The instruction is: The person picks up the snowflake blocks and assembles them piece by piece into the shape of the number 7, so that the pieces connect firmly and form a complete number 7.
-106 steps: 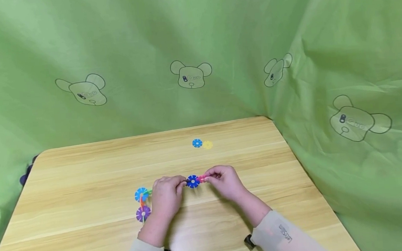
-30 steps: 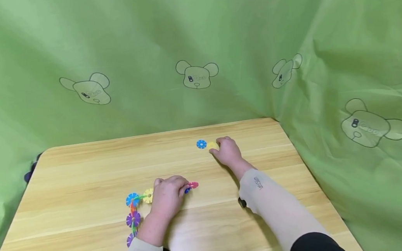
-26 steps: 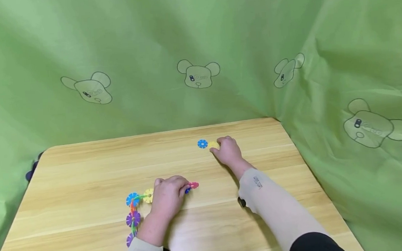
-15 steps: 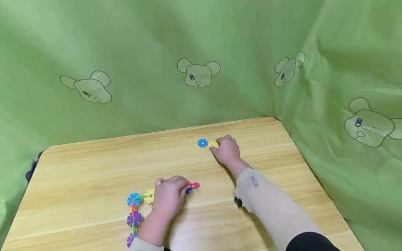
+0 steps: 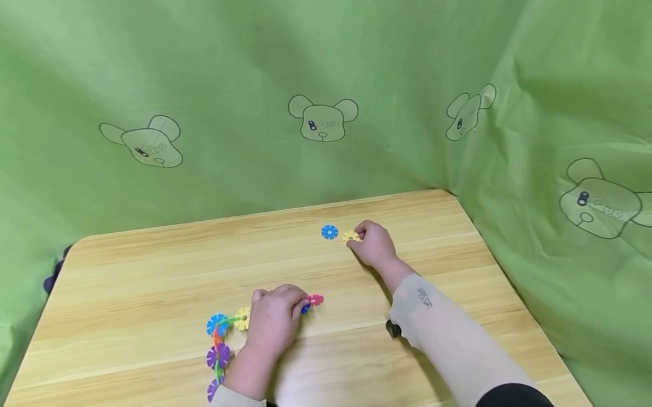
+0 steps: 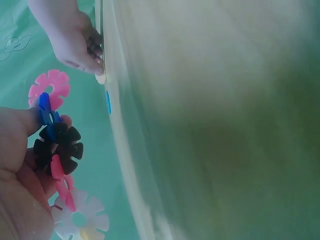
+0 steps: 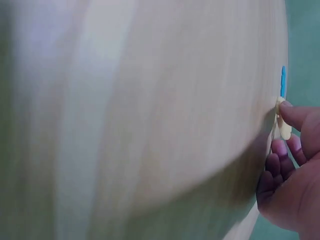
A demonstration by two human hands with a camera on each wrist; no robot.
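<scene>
My left hand (image 5: 274, 317) holds a linked chain of plastic snowflake discs over the table. In the left wrist view its thumb and fingers are at a blue disc (image 6: 46, 110) and a black disc (image 6: 72, 150), with a pink disc (image 6: 50, 87) at the chain's end. The chain runs left through a yellow disc (image 5: 242, 318) and a light blue disc (image 5: 217, 325), then bends toward me through a purple disc (image 5: 219, 356). Farther off, my right hand (image 5: 375, 245) pinches a loose yellow snowflake disc (image 5: 350, 237) by its right edge. My left hand hides the chain's middle.
A loose blue snowflake disc (image 5: 330, 232) lies flat just left of the pinched yellow one. The wooden table (image 5: 138, 273) is backed by a green curtain (image 5: 231, 141) with bear-face prints. Dark purple objects (image 5: 53, 279) show past the table's left edge.
My right hand has left the chain's pink end and reached to the table's far side. It has taken the loose yellow disc, tilting it slightly off the blue one. My left hand keeps hold.
</scene>
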